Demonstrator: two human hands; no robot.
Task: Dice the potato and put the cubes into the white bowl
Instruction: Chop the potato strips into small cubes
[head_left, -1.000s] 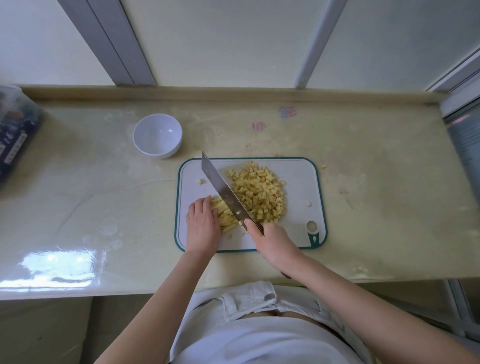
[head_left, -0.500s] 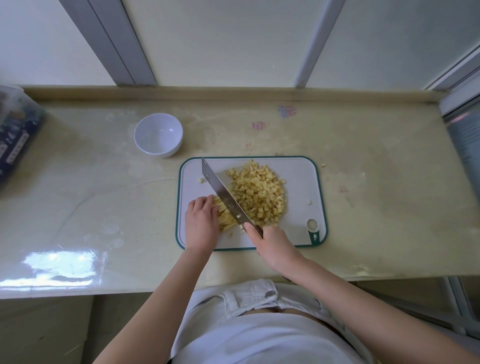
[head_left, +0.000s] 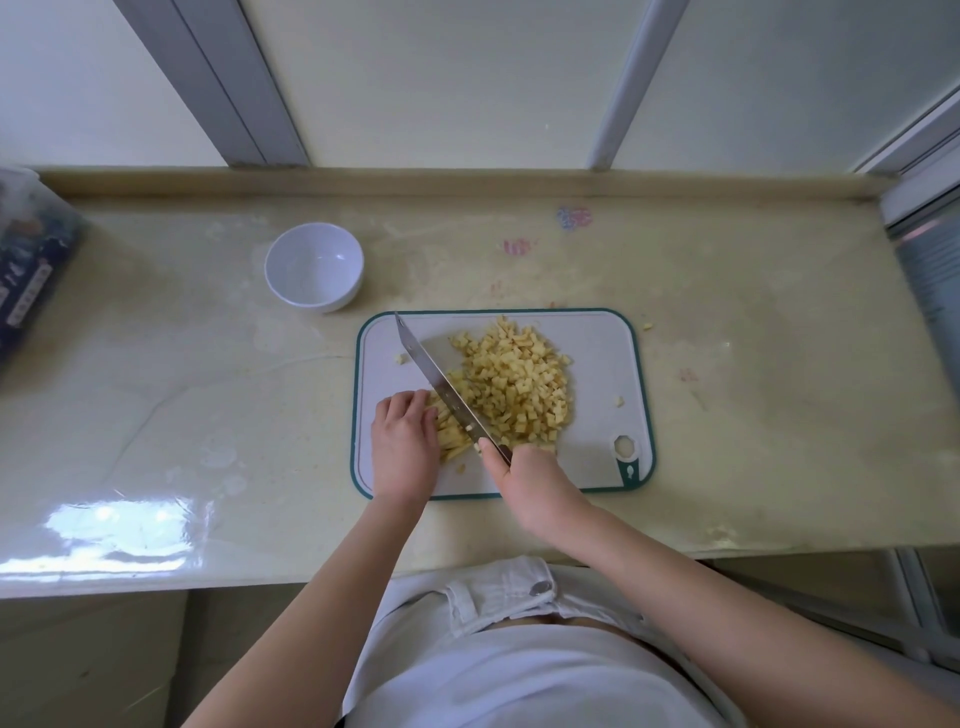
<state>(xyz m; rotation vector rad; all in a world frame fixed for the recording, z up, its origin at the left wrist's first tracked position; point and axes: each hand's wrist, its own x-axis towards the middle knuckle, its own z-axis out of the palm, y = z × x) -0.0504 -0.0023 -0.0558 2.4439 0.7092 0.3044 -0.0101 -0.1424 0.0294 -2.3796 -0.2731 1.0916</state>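
Left hand (head_left: 404, 447) presses curled fingers on the strips (head_left: 451, 442), frame centre. Right hand (head_left: 535, 483) grips the knife (head_left: 441, 387); cubes (head_left: 519, 387) piled just right.

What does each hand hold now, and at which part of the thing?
The right hand grips the knife by its handle. The left hand holds down the uncut potato strips on the cutting board, at their left side.

Glossy stone-look counter (head_left: 156, 415); shiny metal knife (head_left: 436, 384); smooth matt cutting board (head_left: 597, 364).
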